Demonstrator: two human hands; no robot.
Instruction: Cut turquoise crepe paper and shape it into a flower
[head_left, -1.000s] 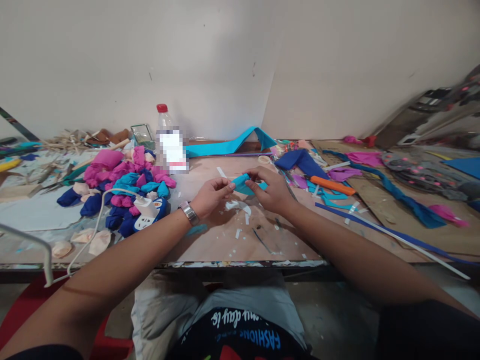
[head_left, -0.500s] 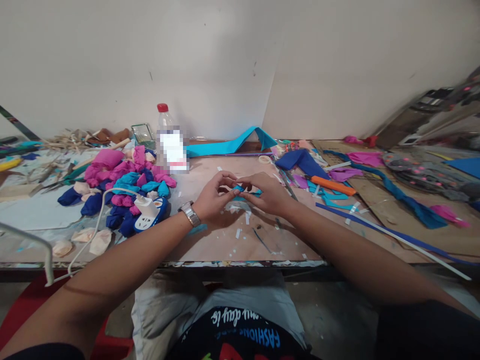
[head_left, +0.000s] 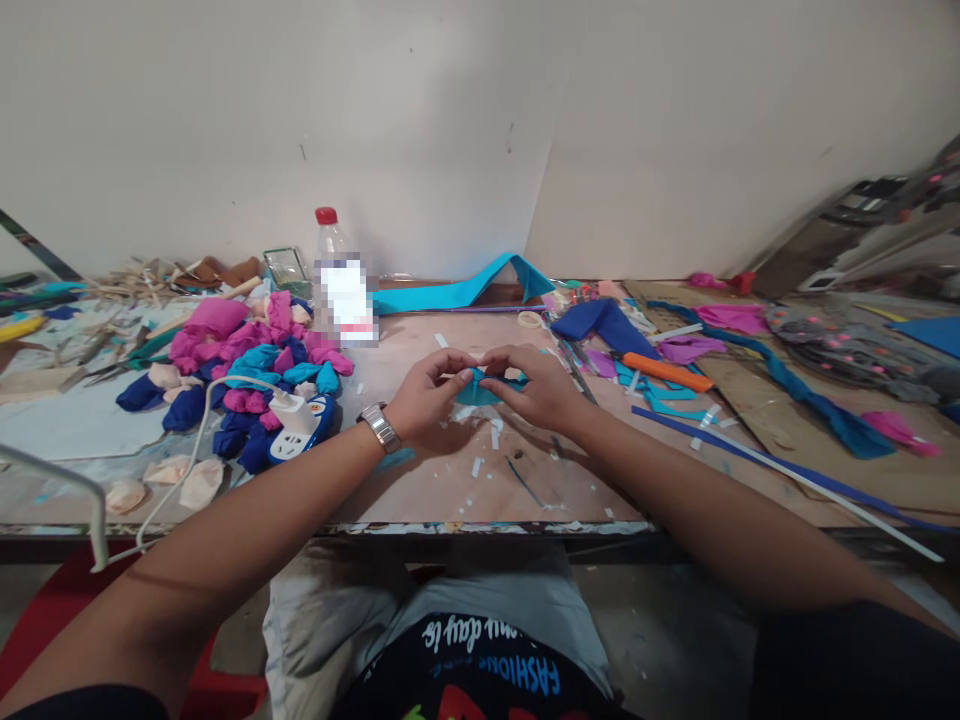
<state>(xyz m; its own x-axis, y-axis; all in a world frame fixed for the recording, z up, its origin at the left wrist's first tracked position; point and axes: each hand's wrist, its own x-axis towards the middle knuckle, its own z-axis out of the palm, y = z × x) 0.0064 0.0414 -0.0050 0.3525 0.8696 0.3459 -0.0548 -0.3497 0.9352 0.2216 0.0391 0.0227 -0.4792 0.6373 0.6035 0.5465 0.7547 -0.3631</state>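
Between my two hands, above the middle of the table, is a small piece of turquoise crepe paper (head_left: pixel 477 390). My left hand (head_left: pixel 433 393), with a metal watch on its wrist, pinches its left side between thumb and fingers. My right hand (head_left: pixel 536 385) pinches the other side, the fingertips of both hands nearly touching. Part of the paper is hidden behind the fingers. To the left lies a pile of pink, blue and turquoise crumpled paper bundles (head_left: pixel 251 370). Behind my hands a long turquoise strip (head_left: pixel 442 296) rests folded against the wall.
A bottle with a red cap (head_left: pixel 326 217) stands at the back left. A power socket (head_left: pixel 300 428) with a plugged-in cable sits beside the bundles. On the right lie an orange utility knife (head_left: pixel 666 371), a white stick (head_left: pixel 832 488) and cardboard (head_left: pixel 772 425) with paper strips.
My fingers have shifted on the turquoise paper, and more of it shows below and between them. The hands stay in nearly the same place.
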